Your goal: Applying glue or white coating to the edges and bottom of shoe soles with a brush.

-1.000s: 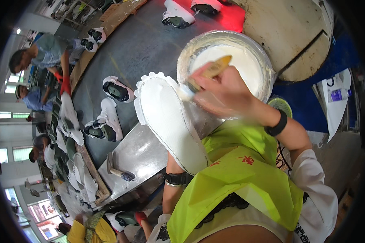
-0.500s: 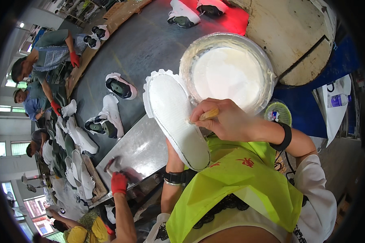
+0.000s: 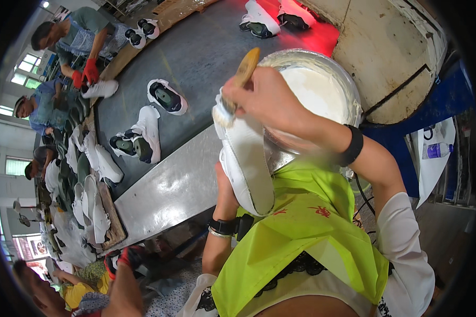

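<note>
A white shoe upper point(image 3: 246, 164) is tilted in front of me, its stitched sole side turned up toward me. My left hand point(image 3: 226, 193) grips it from the left and beneath; most of those fingers are hidden by it. In my right hand point(image 3: 272, 98) is a brush point(image 3: 247, 66) with a wooden handle, fingers wrapped round it. Its pale bristles touch the far, left end of the upper. Behind my right wrist stands a large metal bowl point(image 3: 354, 87), coated inside and holding a thick white liquid point(image 3: 317, 100).
Several part-made shoes point(image 3: 166, 96) lie on the dark conveyor belt point(image 3: 195, 63), two under red light at the far end. A metal ledge point(image 3: 164, 195) runs along its near side. Co-workers point(image 3: 90, 47) in red gloves handle shoes at left, beside piled uppers point(image 3: 90, 158).
My right hand has swung the brush from the upper's right edge to its far end, handle now pointing up. The upper has tipped and turned. A co-worker's red glove left the metal ledge.
</note>
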`<state>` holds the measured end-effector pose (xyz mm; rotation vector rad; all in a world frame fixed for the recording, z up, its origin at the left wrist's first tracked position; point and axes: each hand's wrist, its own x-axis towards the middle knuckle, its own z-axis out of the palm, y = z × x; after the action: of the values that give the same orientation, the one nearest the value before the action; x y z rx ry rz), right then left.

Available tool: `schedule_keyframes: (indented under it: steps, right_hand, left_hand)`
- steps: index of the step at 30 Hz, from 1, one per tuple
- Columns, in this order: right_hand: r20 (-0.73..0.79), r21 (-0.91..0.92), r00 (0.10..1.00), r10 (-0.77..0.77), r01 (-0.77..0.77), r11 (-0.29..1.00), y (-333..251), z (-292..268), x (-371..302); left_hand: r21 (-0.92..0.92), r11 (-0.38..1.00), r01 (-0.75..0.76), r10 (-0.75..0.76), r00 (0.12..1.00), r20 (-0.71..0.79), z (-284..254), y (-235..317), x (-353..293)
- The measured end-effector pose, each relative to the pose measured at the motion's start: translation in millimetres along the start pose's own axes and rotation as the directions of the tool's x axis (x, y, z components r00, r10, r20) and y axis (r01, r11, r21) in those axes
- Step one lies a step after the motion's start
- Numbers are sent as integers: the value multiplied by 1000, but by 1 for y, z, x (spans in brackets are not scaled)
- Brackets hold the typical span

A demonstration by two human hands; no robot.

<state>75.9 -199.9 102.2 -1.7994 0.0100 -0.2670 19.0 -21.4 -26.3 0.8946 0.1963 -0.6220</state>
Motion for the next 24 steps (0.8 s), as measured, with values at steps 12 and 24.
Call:
schedule_keyframes:
  steps: [12,24]
  right_hand:
    - [26,-9,955,-294,295,956,21,-8,23]
    - [135,136,987,-91,73,988,13,-21,-9]
  left_hand:
    - [185,978,-99,95,995,27,-5,3,4]
    - [269,946,-182,187,982,8,-1,1,10]
